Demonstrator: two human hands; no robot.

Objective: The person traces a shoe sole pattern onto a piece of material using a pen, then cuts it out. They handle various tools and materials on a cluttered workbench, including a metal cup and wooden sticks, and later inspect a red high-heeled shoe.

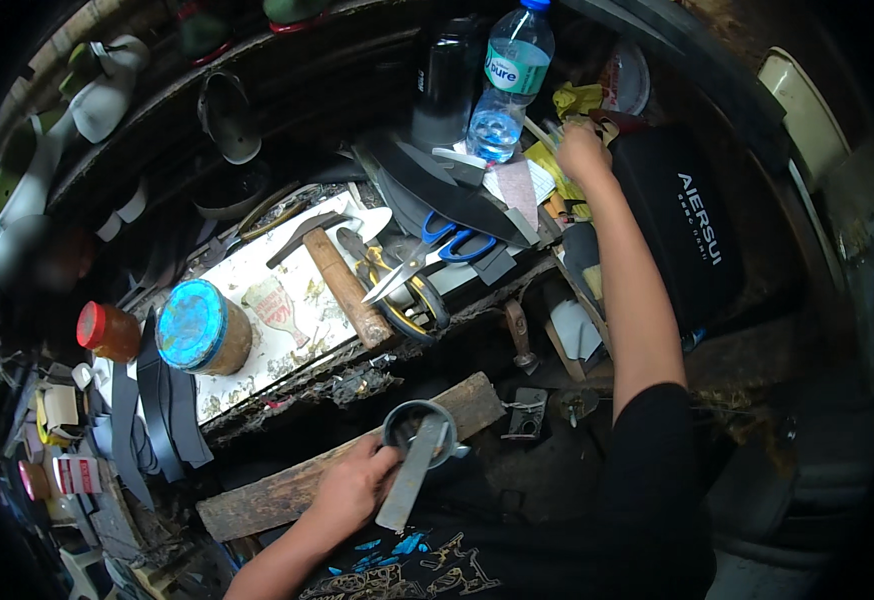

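Close to my body, my left hand (357, 482) is closed at the side of a round grey metal cup (397, 424). A flat grey metal strip (415, 480) lies across the cup's mouth, its lower end sticking out towards me; the cup's contents are too dark to tell. My right arm is stretched far forward. My right hand (585, 155) is closed among yellow wrapping (569, 186) and small items, beside a water bottle (497, 132) with a blue cap. What its fingers hold, if anything, I cannot make out.
A white board (219, 388) carries a blue-lidded jar (205, 328), a hammer (349, 290) and blue-handled scissors (407, 272). A wooden plank (267, 502) lies under my left hand. To the right is a black case (672, 200); a red-lidded jar (109, 333) stands at left.
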